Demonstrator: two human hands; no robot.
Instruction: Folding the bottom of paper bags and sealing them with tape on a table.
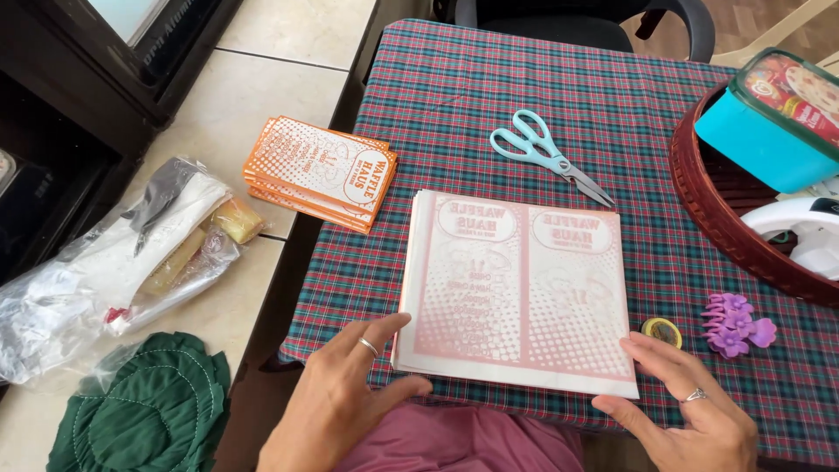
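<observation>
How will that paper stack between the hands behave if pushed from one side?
The paper stack looks thin and floppy, so it would probably buckle. Its left edges already fan out, so sheets likely slide apart. The woven cloth may drag the bottom sheet.

A table under a plaid cloth (454, 96) carries a stack of pale printed sheets (517, 288) near its front edge; behind lie light-blue scissors (549, 156); to the right — a small tape roll (662, 331), a purple hair clip (737, 323), a dark red basket (725, 223); both hands touch the stack.
</observation>
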